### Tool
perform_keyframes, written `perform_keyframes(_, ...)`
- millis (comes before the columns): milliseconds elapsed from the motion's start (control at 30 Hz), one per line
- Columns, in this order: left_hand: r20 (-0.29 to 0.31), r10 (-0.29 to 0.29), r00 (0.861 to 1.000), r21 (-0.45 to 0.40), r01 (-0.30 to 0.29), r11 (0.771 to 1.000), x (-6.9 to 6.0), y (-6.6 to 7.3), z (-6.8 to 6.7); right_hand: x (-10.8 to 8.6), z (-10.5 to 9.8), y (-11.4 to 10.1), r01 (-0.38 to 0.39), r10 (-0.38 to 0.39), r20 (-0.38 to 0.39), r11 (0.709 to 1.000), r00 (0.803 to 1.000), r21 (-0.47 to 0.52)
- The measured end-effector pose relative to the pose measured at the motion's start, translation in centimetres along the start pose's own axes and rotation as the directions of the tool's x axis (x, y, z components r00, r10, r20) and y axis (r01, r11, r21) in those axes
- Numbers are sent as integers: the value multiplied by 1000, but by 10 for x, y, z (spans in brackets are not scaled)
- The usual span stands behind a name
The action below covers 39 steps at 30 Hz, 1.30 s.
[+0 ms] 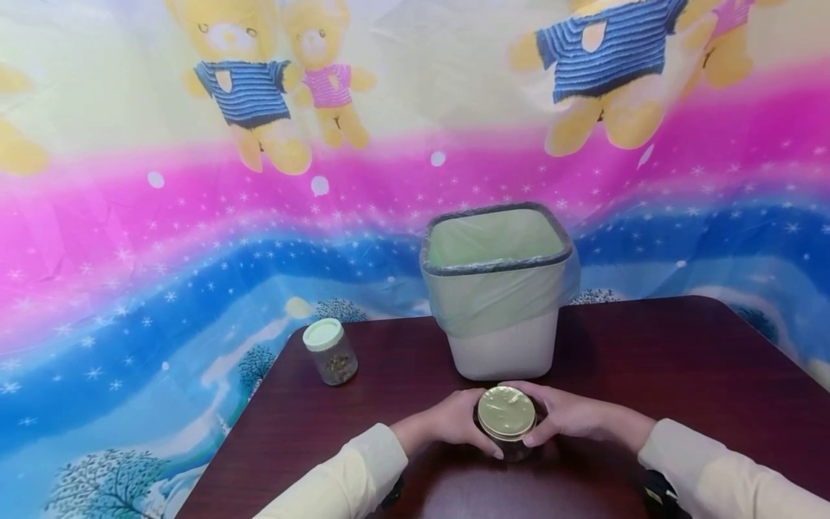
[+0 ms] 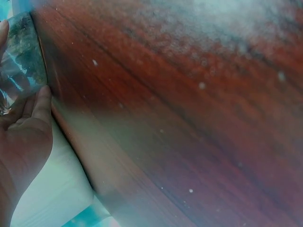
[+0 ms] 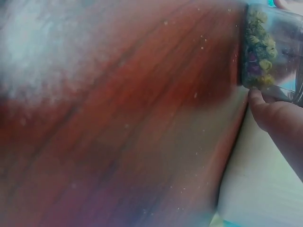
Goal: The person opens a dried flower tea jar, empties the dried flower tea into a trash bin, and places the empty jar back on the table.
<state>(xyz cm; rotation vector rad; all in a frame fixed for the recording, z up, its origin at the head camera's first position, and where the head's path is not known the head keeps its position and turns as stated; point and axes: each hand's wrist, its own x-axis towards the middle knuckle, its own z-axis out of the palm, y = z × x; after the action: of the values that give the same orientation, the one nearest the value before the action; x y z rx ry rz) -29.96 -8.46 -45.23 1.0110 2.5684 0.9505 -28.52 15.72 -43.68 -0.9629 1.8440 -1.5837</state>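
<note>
A clear jar with a shiny, slightly wrinkled gold top (image 1: 507,412) stands upright on the table in front of the bin. My left hand (image 1: 462,419) grips it from the left, the thumb along its near side. From the right, my right hand (image 1: 563,414) holds the same jar with curled fingers and thumb. The right wrist view shows yellowish dried flowers (image 3: 260,52) in the lower part of the jar. Only part of the jar (image 2: 23,52) and of the left hand (image 2: 28,137) appears in the left wrist view.
A white bin (image 1: 506,353) with a pale green liner stands just behind the hands. A second jar (image 1: 332,353), with a pale green lid and dried bits inside, stands at the table's left edge. The dark red-brown table (image 1: 389,360) meets a printed bear curtain (image 1: 389,202).
</note>
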Motion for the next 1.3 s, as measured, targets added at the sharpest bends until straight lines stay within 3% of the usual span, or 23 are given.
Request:
perform_keyframes(167,5,4,1000,0,-4,1000,0,0,-2,-3,4,-1,-18,19,-52,1000,998,25)
perform_keyframes(267,1,5,1000,15,-5,1000,-1,2,-3,-6,10,-2,-13,15,-134,1000,991,15)
perform_keyframes(367,1,3,1000,19,-3,1000,-1,3,-3,-8,21,-5,-9,-1,-258,999,966,-41)
perform_keyframes(467,3,-1,1000,15,1,1000,-1,3,-3,-10,36,-8,-35,1,-395,996,919,-79)
perform_keyframes(633,1,-12,1000,7,12,1000,-1,3,-4,-9,63,-9,-122,54,-585,989,809,-77)
perform_keyframes(700,-1,-15,1000,5,15,1000,-2,3,-4,-7,71,-9,-156,65,-634,984,771,-88)
perform_keyframes(867,1,-7,1000,10,7,1000,-2,2,-3,-2,83,-11,-226,94,-700,969,708,-99)
perform_keyframes(967,6,0,1000,11,0,1000,-2,2,-2,0,86,-11,-259,103,-720,960,686,-110)
perform_keyframes(1100,6,6,1000,8,-6,1000,-1,3,-2,1,87,-10,-277,84,-734,950,674,-145)
perform_keyframes(1300,6,2,1000,15,-2,1000,-2,4,-1,-1,84,-8,-262,98,-724,958,683,-118)
